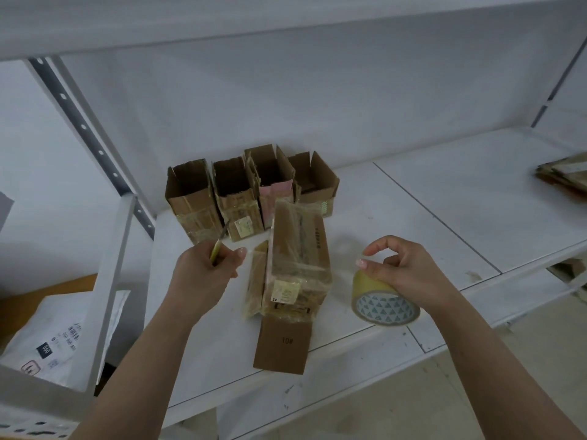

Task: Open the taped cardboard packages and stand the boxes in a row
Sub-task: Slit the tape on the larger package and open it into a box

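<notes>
Several opened cardboard boxes stand upright in a row at the back of the white shelf. In front of them lies a cardboard package wrapped in clear tape, with a yellowish label on its near end; a flat piece of cardboard sticks out from under it. My left hand grips a small cutter with a yellow handle, blade pointing up, just left of the package. My right hand holds a roll of clear packing tape from above, to the right of the package.
A stack of flattened cardboard lies at the shelf's far right edge. A grey perforated upright and a white frame post stand at the left. A white mailing bag lies lower left. The floor shows below the shelf's front edge.
</notes>
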The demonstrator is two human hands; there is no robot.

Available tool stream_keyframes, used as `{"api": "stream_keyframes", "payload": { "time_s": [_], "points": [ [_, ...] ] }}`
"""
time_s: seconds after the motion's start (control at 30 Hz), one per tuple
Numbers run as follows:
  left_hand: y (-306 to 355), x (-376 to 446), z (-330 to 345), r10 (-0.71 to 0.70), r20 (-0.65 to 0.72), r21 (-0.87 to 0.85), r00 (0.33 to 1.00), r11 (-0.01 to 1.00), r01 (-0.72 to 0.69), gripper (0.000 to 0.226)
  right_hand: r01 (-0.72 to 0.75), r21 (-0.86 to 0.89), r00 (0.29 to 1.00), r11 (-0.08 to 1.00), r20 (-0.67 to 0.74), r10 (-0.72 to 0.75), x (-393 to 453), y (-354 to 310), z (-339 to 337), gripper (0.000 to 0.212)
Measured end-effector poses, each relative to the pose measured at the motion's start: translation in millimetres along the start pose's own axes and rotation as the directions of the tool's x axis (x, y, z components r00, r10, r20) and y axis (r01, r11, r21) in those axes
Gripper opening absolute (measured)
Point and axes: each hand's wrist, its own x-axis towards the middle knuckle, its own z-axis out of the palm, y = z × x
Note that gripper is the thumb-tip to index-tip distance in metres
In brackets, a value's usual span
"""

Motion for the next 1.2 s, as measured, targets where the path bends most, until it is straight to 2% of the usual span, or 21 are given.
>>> {"api": "stream_keyframes", "payload": {
  "time_s": [0.17, 0.37, 0.43, 0.5, 0.57, 0.7, 0.83, 0.9, 0.97, 1.03, 1.13, 1.2],
  "points": [
    [-14.5, 7.2, 11.6, -0.042, 0.056, 0.024, 0.998, 0.999, 0.041, 0.032, -0.079, -0.081, 0.996, 0.994, 0.021, 0.081, 8.5, 15.1, 10.5, 0.025],
    [-56.6, 7.6, 37.7, -0.259, 0.229, -0.234, 0.939, 0.921, 0.311, 0.032, -0.141, -0.126, 0.986, 0.982, 0.074, 0.151, 13.5, 27.0, 35.3, 0.025],
    [-70.0, 4.7, 46.1, -0.324, 0.297, -0.302, 0.898, 0.860, 0.411, 0.032, -0.142, -0.151, 0.983, 0.978, 0.095, 0.158, 16.0, 24.3, 44.7, 0.030],
    [-80.3, -2.0, 54.1, -0.376, 0.407, -0.401, 0.833, 0.746, 0.532, 0.029, -0.136, -0.176, 0.979, 0.975, 0.123, 0.159, 16.4, 20.6, 57.2, 0.036],
    [-85.5, -9.1, 59.4, -0.387, 0.506, -0.473, 0.770, 0.622, 0.624, 0.027, -0.123, -0.194, 0.977, 0.973, 0.147, 0.153, 15.9, 17.1, 69.0, 0.031],
    [-90.4, -11.6, 67.6, -0.428, 0.564, -0.443, 0.706, 0.565, 0.696, 0.036, -0.123, -0.213, 0.979, 0.969, 0.131, 0.153, 16.5, 14.3, 73.3, 0.019],
    [-91.0, -16.6, 76.6, -0.432, 0.643, -0.494, 0.632, 0.397, 0.774, 0.038, -0.123, -0.242, 0.979, 0.962, 0.129, 0.157, 16.9, 15.1, 72.8, 0.018],
    [-89.4, -15.0, 74.5, -0.418, 0.663, -0.499, 0.621, 0.371, 0.783, 0.035, -0.130, -0.220, 0.978, 0.967, 0.131, 0.162, 17.1, 16.6, 71.7, 0.019],
    [-87.2, -11.9, 69.7, -0.414, 0.662, -0.486, 0.625, 0.399, 0.778, 0.032, -0.143, -0.204, 0.975, 0.968, 0.137, 0.173, 17.2, 17.7, 69.9, 0.023],
    [-84.3, -9.1, 63.3, -0.435, 0.621, -0.446, 0.652, 0.489, 0.750, 0.027, -0.150, -0.206, 0.974, 0.967, 0.136, 0.180, 17.2, 18.3, 68.3, 0.026],
    [-76.8, -2.8, 47.7, -0.415, 0.479, -0.368, 0.773, 0.705, 0.607, 0.015, -0.140, -0.211, 0.977, 0.968, 0.131, 0.170, 16.8, 18.4, 66.9, 0.026],
    [-62.9, 5.8, 33.7, -0.319, 0.371, -0.292, 0.872, 0.851, 0.436, 0.026, -0.138, -0.217, 0.978, 0.966, 0.123, 0.168, 16.4, 17.7, 65.4, 0.022]
  ]
}}
